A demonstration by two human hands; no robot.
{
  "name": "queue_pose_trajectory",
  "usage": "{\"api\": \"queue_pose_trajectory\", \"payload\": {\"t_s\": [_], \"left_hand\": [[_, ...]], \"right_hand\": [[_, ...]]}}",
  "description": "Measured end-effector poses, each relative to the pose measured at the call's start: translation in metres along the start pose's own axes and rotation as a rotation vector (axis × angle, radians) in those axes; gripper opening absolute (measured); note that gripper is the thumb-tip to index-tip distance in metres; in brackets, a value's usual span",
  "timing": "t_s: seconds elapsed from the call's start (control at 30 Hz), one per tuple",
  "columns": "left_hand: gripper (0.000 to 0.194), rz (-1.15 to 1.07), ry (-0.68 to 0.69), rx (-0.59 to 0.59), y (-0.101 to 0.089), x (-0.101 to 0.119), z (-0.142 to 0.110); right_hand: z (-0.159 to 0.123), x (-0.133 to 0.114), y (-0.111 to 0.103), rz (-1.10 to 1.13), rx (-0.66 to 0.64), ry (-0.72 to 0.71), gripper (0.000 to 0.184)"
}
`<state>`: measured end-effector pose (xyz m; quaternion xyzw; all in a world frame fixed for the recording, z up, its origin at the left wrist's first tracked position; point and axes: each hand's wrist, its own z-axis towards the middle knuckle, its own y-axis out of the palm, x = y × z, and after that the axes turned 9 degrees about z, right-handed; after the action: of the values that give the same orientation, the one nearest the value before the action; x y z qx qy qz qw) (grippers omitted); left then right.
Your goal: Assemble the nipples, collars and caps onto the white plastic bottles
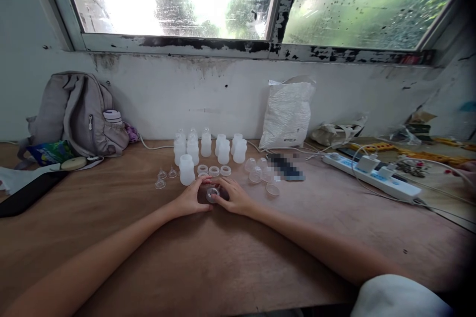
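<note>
The left hand [194, 195] and right hand [234, 195] are curving loosely, thumbs and fingers pinching a small clear nipple and ring [212, 195] between them above the table [238, 257]. Frosted bottles [187, 170] are standing just beyond, with white rings [213, 171] near the fingertips and clear domed caps [255, 174] lying to the right.

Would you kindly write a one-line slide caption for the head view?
Left hand and right hand hold a small round piece above a brown table, near white bottles and pale rings.
</note>
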<state>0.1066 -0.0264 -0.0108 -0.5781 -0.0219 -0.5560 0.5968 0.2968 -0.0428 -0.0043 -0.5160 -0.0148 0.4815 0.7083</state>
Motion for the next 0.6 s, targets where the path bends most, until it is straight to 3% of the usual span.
{"api": "queue_pose_trajectory", "payload": {"t_s": [0.3,0.47,0.6], "left_hand": [[0.059,0.038,-0.001,0.000,0.003,-0.002,0.003],[0.040,0.137,-0.054,0.025,0.002,-0.001,0.005],[0.039,0.121,-0.092,0.017,0.001,0.002,0.006]], "right_hand": [[0.009,0.008,0.012,0.122,0.102,-0.060,0.005],[0.008,0.007,0.010,0.189,0.133,-0.032,0.005],[0.007,0.003,0.004,0.246,0.139,-0.018,0.007]]}}
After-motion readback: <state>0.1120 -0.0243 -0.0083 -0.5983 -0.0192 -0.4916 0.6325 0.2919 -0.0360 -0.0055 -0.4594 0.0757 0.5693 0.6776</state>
